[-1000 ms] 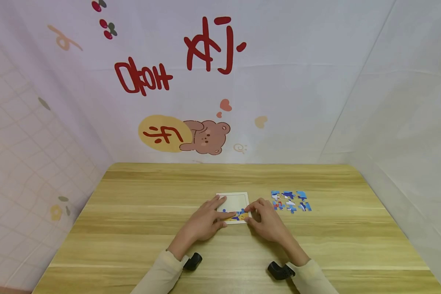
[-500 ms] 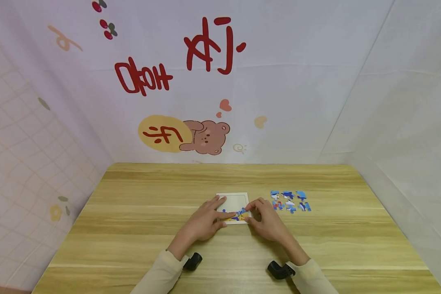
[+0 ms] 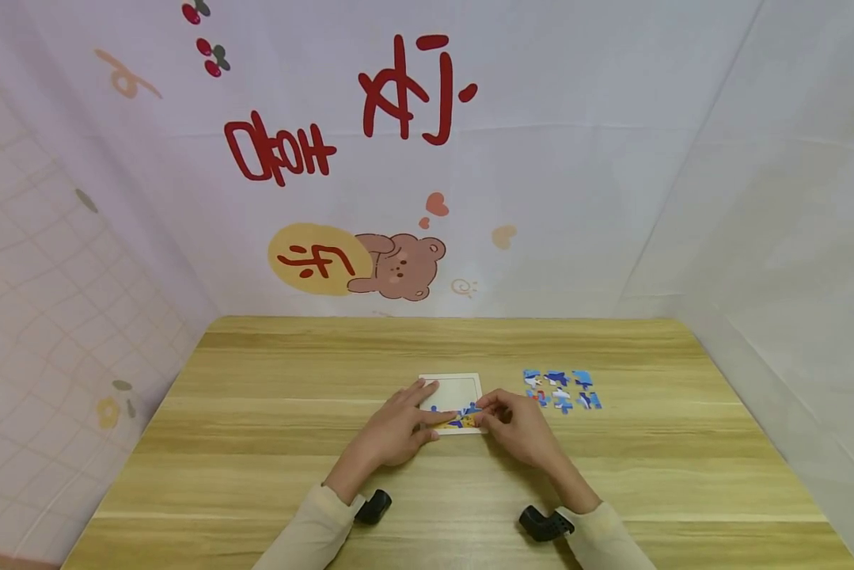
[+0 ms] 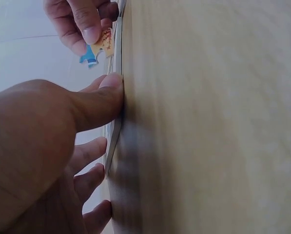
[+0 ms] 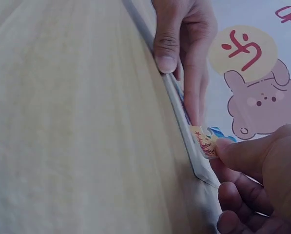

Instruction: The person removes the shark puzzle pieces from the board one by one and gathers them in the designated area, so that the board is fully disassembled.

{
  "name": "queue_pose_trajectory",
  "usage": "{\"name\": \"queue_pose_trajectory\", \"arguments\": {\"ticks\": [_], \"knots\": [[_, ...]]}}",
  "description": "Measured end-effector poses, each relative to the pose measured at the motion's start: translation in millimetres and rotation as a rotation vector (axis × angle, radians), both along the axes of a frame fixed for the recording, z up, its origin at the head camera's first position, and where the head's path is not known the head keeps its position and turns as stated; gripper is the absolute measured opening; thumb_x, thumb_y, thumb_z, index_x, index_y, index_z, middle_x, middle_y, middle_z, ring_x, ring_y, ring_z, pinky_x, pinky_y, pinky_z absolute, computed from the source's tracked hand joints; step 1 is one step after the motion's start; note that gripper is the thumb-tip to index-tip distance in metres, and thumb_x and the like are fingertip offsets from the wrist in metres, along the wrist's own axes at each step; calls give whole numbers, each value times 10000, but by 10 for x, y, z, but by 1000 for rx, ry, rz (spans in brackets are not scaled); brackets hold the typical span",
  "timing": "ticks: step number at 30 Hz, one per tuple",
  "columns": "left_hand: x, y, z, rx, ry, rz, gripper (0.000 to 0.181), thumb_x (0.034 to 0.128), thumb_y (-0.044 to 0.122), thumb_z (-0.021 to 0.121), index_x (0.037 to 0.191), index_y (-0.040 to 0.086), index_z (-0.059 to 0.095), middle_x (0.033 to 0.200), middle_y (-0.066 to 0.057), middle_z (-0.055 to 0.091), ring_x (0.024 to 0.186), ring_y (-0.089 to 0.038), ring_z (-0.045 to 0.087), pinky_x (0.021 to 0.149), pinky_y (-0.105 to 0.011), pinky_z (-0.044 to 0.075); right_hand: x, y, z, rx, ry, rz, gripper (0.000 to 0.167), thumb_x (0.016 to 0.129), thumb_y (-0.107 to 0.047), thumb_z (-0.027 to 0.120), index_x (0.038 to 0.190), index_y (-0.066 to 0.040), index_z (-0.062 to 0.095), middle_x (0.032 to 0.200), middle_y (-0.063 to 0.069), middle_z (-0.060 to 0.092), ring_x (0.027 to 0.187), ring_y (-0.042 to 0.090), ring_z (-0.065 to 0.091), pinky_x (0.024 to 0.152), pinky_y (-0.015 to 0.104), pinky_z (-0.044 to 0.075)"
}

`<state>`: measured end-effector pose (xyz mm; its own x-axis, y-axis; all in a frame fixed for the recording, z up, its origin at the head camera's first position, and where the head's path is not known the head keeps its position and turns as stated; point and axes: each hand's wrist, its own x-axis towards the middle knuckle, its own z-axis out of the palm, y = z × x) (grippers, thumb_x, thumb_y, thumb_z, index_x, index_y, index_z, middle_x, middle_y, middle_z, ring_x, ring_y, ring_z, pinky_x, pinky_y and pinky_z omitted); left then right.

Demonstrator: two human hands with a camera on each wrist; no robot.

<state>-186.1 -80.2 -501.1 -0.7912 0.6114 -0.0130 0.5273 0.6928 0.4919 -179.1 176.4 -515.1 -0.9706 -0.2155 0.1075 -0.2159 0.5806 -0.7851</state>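
Observation:
A white puzzle tray (image 3: 449,375) lies on the table, with joined pieces along its near side and bare board behind them. My left hand (image 3: 394,431) rests across the tray's left part, fingers extended. Its index finger lies on the laid pieces and its thumb (image 4: 104,100) touches the near edge. My right hand (image 3: 519,427) pinches a puzzle piece (image 5: 204,141) between thumb and fingertips at the tray's near right corner. The piece is yellow with red coral and a blue part, and is tilted up from the tray in both wrist views.
Several loose blue puzzle pieces (image 3: 560,389) lie in two rows right of the tray. The wooden table (image 3: 291,364) meets a white cloth backdrop (image 3: 555,237) with a printed bear behind and at the sides. Black cameras (image 3: 374,507) are worn at both wrists.
The puzzle piece in my right hand has tipped up from lying flat in the tray's corner. My right thumb has shifted from the tray's edge onto the piece. My left hand stays put.

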Motion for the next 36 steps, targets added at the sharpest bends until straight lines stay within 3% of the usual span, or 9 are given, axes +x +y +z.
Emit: {"name": "queue_pose_trajectory", "arguments": {"ticks": [3, 9, 15, 24, 36], "knots": [[5, -2, 4, -3, 5, -3, 420, 1014, 289, 641, 1430, 342, 612, 1679, -141, 307, 1577, -385, 223, 1255, -581, 254, -9, 38, 20, 17, -18, 13, 40, 934, -186, 767, 964, -170, 746, 816, -80, 710, 700, 41, 602, 648, 204, 507], [17, 7, 1, -7, 1, -3, 417, 1014, 297, 639, 1428, 345, 615, 1677, -143, 310, 1579, -388, 215, 1263, -574, 240, -35, 186, 51, 39, 11, 24, 118, 964, -314, 730, 967, -196, 741, 820, -103, 709, 698, 62, 584, 636, 220, 499], [23, 16, -30, -12, 4, 3, 421, 1011, 287, 645, 1425, 359, 613, 1679, -132, 309, 1582, -379, 209, 1261, -576, 244, -55, 368, 77, 33, 35, -20, 98, 994, -297, 695, 945, -219, 727, 816, -97, 720, 730, 77, 604, 676, 229, 517], [48, -46, -27, -18, 3, 22, 417, 1010, 288, 650, 1419, 359, 619, 1677, -127, 316, 1585, -369, 207, 1268, -560, 237, -47, 591, 89, 22, 34, -51, 54, 979, -276, 716, 970, -224, 723, 836, 14, 737, 722, 118, 616, 631, 236, 515], [30, -24, -54, -3, 10, 2, 415, 1013, 286, 648, 1421, 359, 617, 1679, -130, 311, 1586, -364, 206, 1263, -574, 240, 67, 1104, 54, 63, 26, -151, 118, 988, -299, 703, 1008, -184, 725, 850, 29, 731, 733, 150, 638, 598, 240, 488]]}}
